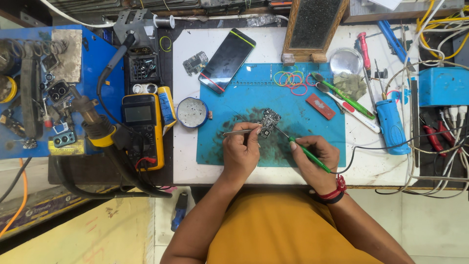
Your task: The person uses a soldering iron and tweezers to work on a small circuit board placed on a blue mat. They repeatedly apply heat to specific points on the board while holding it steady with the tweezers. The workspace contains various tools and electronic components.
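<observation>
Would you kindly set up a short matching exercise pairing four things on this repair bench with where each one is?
1. circuit board
2. soldering iron
3. tweezers
4. phone

a. in the right hand
b. in the left hand
c. lying at the blue mat's upper left corner
d. on the mat, between the two tool tips

Pairs: 1-d, 2-a, 3-b, 4-c

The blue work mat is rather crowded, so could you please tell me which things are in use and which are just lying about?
In use:
- small circuit board, on the blue mat
- tweezers in the left hand
- green-handled soldering iron in the right hand

Lying about:
- smartphone
- rubber bands
- red block
- round tin
- yellow multimeter
- toothbrushes
</observation>
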